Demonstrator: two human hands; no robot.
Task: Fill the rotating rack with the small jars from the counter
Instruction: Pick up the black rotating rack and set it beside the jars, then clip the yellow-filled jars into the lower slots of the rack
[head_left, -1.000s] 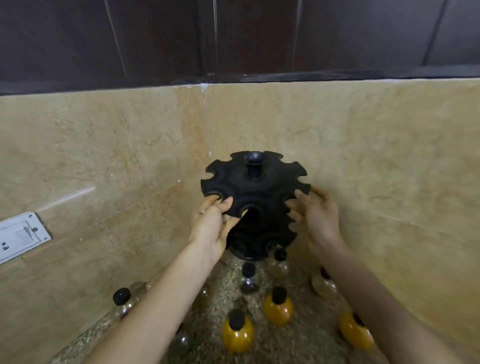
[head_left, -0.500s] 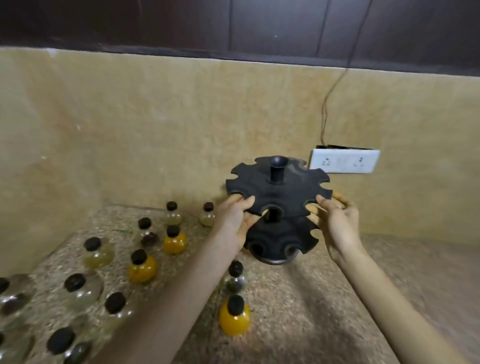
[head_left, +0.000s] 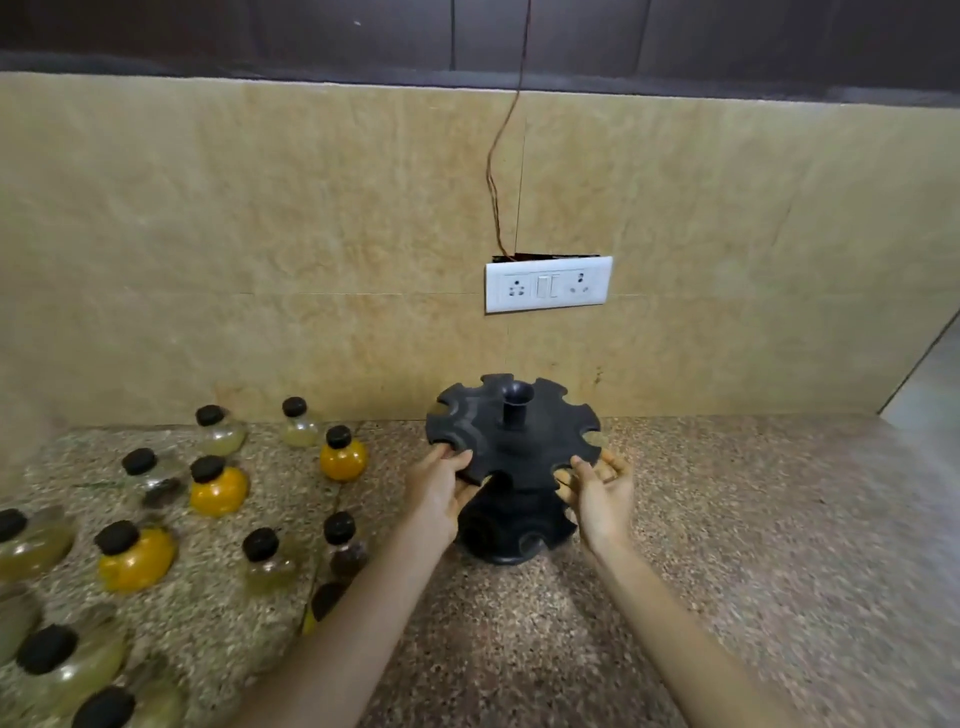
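I see the black rack (head_left: 511, 439) upright on the speckled counter (head_left: 727, 519), below the wall socket (head_left: 548, 285) — my left hand (head_left: 439, 491) pinches its top disc's rim, my right hand (head_left: 597, 491) cups the other edge, fingers loosely curled. Small jars (head_left: 218, 486) (black-capped) stand apart to the left.

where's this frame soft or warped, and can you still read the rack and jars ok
Head view: wide-angle bend bows the wall's top edge; corners smear, so the near jars at lower left and the counter at right look soft. The rack, held at its top disc by the left hand and right hand, stays sharp, as does the socket plate. Lighting is dim and warm.
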